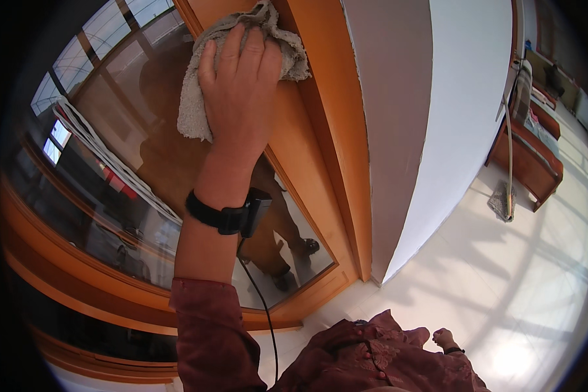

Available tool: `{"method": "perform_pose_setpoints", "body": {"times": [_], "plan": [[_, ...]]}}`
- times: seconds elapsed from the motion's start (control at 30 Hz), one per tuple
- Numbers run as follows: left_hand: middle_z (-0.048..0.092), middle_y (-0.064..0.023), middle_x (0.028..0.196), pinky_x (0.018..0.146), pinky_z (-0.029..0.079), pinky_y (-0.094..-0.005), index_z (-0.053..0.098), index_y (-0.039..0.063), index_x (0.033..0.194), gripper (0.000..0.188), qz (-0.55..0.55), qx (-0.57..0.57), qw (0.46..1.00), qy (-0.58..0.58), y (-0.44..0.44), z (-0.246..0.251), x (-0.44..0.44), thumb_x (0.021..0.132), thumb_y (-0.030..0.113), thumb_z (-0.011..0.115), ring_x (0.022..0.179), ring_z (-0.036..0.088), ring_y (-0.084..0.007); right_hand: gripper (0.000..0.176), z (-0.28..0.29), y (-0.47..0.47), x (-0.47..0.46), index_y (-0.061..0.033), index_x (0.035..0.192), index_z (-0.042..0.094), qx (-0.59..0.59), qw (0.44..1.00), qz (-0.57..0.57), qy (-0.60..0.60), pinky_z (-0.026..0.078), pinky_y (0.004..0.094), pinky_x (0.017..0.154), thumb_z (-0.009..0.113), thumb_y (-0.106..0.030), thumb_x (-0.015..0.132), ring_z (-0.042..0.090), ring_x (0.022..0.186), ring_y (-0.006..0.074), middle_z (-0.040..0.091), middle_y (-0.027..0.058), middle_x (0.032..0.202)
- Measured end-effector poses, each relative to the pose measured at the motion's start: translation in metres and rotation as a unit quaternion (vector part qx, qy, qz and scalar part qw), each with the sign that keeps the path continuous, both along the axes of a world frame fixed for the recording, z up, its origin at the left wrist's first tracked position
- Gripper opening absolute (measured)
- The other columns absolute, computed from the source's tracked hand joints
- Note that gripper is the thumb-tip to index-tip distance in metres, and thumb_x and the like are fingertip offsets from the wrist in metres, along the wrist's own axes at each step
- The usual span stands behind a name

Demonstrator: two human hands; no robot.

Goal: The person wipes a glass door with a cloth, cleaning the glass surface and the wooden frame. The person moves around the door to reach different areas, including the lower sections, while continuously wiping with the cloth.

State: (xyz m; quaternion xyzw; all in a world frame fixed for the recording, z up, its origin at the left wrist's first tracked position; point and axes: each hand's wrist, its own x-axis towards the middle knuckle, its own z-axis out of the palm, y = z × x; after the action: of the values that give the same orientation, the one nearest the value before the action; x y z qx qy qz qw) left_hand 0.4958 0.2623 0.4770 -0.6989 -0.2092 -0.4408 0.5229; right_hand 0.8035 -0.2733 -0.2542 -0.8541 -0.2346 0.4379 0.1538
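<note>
My left hand [245, 83] presses a beige-grey terry cloth rag [192, 110] flat against the upper part of an orange-brown wooden frame [299, 115]. Its fingers are spread over the bunched cloth, and the thumb is hidden. Beside the rag, the frame borders a glass pane [161, 98] that reflects a person, windows and the floor. A black strap with a small box-shaped device [230, 215] circles my left wrist, and a black cable [262, 296] runs down from it. Low at my right side, my right hand [442, 338] is curled closed, with a dark band at the wrist.
Right of the frame rises a wall, grey-mauve [392, 98] then white [465, 122]. Farther right, a long-handled mop [502, 201] leans by a wooden sofa [531, 159] on the pale tiled floor [451, 274]. Dark panels with wooden rails [103, 360] lie at lower left.
</note>
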Motion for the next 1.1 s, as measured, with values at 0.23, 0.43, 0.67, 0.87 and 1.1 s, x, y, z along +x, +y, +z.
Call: {"method": "perform_pose_setpoints", "body": {"times": [0.23,0.43,0.67,0.87,1.1], "plan": [[0.059,-0.0078,0.114,0.113,0.032,-0.0472,0.063,0.01,0.099,0.017,-0.02,-0.109,0.986,0.126,-0.016,-0.092,-0.016,0.083,0.01,0.062,0.126,0.05,-0.0271,0.019,-0.006,-0.028,-0.034,-0.0038,0.088,0.074,0.005,1.0,-0.011,0.021,0.052,0.0284,0.052,0.061,-0.018,0.087,0.062,0.057,0.0139,0.07,0.0056,0.072],[0.057,-0.0092,0.109,0.11,0.036,-0.0459,0.064,0.006,0.1,0.019,-0.05,-0.163,0.949,0.266,-0.022,-0.187,-0.024,0.081,0.009,0.06,0.123,0.051,-0.0295,0.021,0.013,-0.058,-0.064,-0.0023,0.091,0.073,-0.064,0.993,-0.085,0.051,0.053,0.0305,0.051,0.059,-0.018,0.088,0.066,0.06,0.0157,0.071,0.007,0.074],[0.057,-0.008,0.103,0.093,0.044,-0.0429,0.061,0.008,0.108,0.026,-0.189,-0.248,0.919,0.24,-0.042,-0.19,-0.014,0.082,0.009,0.063,0.105,0.058,-0.0287,0.023,0.015,-0.081,-0.084,-0.0085,0.084,0.079,-0.068,0.991,-0.116,0.028,0.059,0.0325,0.07,0.062,-0.024,0.081,0.073,0.069,0.0189,0.075,0.008,0.075],[0.057,-0.0118,0.121,0.092,0.044,-0.0452,0.057,0.009,0.128,0.049,-0.288,-0.068,0.954,-0.046,-0.035,-0.01,0.004,0.082,-0.007,0.061,0.108,0.056,-0.0326,0.018,0.03,-0.081,-0.069,-0.0033,0.087,0.075,-0.085,0.987,-0.122,0.057,0.058,0.0328,0.057,0.065,-0.017,0.083,0.069,0.06,0.0181,0.073,0.0097,0.074],[0.043,-0.0192,0.142,0.111,0.037,-0.0431,0.043,0.005,0.142,0.05,-0.351,0.02,0.907,-0.231,-0.024,0.225,0.035,0.093,-0.003,0.048,0.131,0.043,-0.0401,0.018,0.056,-0.058,-0.06,-0.0021,0.082,0.074,-0.028,0.979,-0.202,0.026,0.056,0.0313,0.054,0.062,-0.016,0.085,0.067,0.056,0.0162,0.071,0.0093,0.069]]}}
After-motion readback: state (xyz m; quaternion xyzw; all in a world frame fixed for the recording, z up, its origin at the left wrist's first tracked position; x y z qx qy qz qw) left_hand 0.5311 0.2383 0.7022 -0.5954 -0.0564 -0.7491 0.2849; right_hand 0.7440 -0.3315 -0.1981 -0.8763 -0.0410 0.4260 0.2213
